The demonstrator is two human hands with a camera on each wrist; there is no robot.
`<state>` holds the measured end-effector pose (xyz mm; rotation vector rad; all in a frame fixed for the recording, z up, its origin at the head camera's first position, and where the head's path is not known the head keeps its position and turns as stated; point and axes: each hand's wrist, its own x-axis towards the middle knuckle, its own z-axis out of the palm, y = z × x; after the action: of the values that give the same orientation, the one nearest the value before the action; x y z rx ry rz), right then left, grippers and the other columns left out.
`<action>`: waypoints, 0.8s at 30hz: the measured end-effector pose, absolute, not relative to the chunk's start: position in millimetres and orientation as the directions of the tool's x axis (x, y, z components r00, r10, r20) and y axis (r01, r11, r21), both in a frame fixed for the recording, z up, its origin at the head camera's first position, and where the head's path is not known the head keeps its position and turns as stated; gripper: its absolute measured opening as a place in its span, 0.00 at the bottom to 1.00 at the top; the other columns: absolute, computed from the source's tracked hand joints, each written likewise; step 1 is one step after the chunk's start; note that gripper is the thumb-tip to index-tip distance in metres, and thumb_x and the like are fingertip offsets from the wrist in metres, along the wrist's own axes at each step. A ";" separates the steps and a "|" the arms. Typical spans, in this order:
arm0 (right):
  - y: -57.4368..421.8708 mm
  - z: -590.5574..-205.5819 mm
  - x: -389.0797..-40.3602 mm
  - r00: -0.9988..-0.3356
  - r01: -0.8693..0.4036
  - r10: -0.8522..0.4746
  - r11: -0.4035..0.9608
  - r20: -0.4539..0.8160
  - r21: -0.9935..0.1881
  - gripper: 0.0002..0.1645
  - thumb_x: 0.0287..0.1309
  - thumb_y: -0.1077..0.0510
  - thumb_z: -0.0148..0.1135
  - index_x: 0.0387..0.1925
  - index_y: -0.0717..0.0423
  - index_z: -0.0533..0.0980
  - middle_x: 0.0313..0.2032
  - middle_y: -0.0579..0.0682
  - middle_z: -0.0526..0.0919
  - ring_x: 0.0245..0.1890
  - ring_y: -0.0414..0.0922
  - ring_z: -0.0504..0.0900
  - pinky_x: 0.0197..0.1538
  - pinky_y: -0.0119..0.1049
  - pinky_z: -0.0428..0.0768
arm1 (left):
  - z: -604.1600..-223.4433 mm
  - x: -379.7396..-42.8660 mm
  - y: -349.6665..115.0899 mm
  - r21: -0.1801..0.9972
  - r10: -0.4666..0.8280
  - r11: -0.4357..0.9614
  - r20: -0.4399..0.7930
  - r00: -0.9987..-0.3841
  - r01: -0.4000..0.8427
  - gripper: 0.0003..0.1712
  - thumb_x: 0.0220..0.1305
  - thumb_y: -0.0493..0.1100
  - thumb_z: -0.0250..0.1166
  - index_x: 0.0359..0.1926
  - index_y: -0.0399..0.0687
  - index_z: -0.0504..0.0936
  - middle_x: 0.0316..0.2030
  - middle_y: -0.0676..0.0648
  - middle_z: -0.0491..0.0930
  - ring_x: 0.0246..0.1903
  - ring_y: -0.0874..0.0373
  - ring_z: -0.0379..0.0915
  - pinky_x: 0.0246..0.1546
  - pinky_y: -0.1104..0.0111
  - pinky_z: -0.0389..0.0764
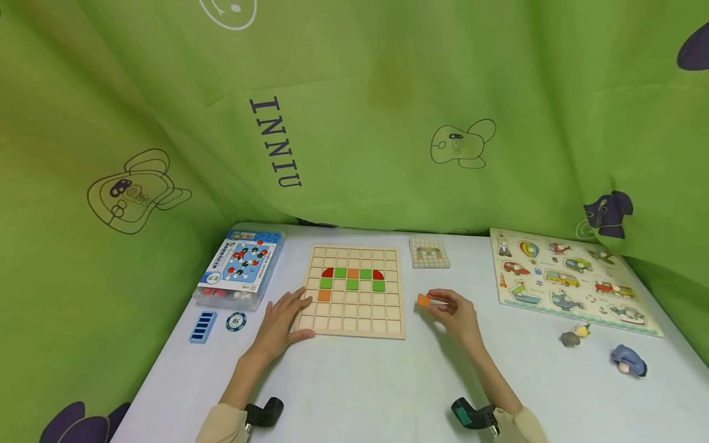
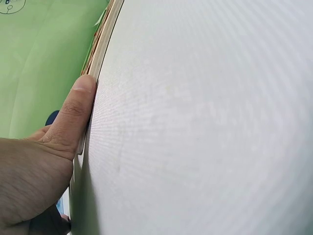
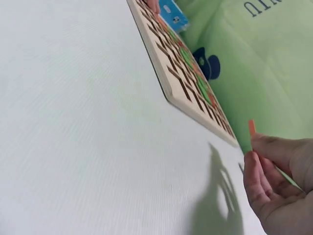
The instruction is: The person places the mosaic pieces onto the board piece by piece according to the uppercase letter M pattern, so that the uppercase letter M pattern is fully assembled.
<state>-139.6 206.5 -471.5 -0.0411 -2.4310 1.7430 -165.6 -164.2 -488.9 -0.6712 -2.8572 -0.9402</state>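
Note:
A wooden grid board [image 1: 354,307] lies on the white table, with red, green and orange tiles set in several of its upper cells. My left hand [image 1: 279,320] rests at the board's lower left corner, fingers spread along its side; in the left wrist view the thumb [image 2: 73,112] lies against the board's edge. To the right of the board, my right hand [image 1: 455,314] pinches an orange square tile [image 1: 423,300] between thumb and fingers. The right wrist view shows this tile edge-on, raised over the table. A small pattern card [image 1: 429,253] lies beyond that hand.
At the left stand a boxed molecule set [image 1: 238,267], a blue slotted block [image 1: 202,327] and a round chip [image 1: 236,321]. On the right are a picture puzzle board [image 1: 570,280], small figurines [image 1: 572,338] and a blue-grey figure [image 1: 629,360]. Green curtain [image 1: 354,123] encloses the table.

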 end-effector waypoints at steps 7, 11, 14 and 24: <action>173.7 -474.7 -164.5 -0.986 -0.118 0.049 0.460 0.158 -0.880 0.18 0.47 0.73 0.69 0.43 0.68 0.80 0.41 0.62 0.85 0.35 0.51 0.84 0.37 0.30 0.82 | -488.1 -168.6 -161.9 0.547 0.396 0.713 0.203 -0.895 0.440 0.39 0.49 0.51 0.73 0.61 0.40 0.73 0.69 0.38 0.60 0.67 0.31 0.50 0.61 0.30 0.44; 155.1 -474.6 -174.9 -0.976 -0.197 -0.025 0.541 0.218 -0.818 0.18 0.44 0.76 0.70 0.41 0.69 0.80 0.37 0.61 0.85 0.31 0.49 0.84 0.35 0.34 0.83 | -488.1 -168.6 -160.4 0.548 0.399 0.712 0.198 -0.895 0.439 0.39 0.49 0.51 0.73 0.61 0.40 0.73 0.69 0.38 0.60 0.67 0.31 0.50 0.61 0.30 0.44; 144.8 -472.9 -180.0 -0.969 -0.238 -0.075 0.559 0.237 -0.794 0.18 0.44 0.77 0.69 0.41 0.70 0.79 0.37 0.61 0.85 0.30 0.49 0.84 0.34 0.34 0.83 | -488.4 -168.2 -159.3 0.550 0.393 0.713 0.200 -0.897 0.435 0.39 0.49 0.50 0.73 0.61 0.40 0.73 0.69 0.38 0.60 0.67 0.31 0.50 0.61 0.30 0.44; 147.4 -457.5 -172.0 -0.965 -0.237 -0.042 0.566 0.259 -0.790 0.22 0.52 0.71 0.67 0.51 0.70 0.76 0.48 0.66 0.80 0.43 0.58 0.83 0.46 0.46 0.82 | -482.1 -170.1 -157.2 0.559 0.417 0.711 0.155 -0.896 0.428 0.39 0.52 0.51 0.72 0.63 0.41 0.71 0.70 0.38 0.58 0.68 0.31 0.47 0.61 0.31 0.43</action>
<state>-172.0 147.4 -457.5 0.2334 -2.5875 1.3526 -170.1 -157.2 -482.1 -0.7136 -2.8893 -0.9504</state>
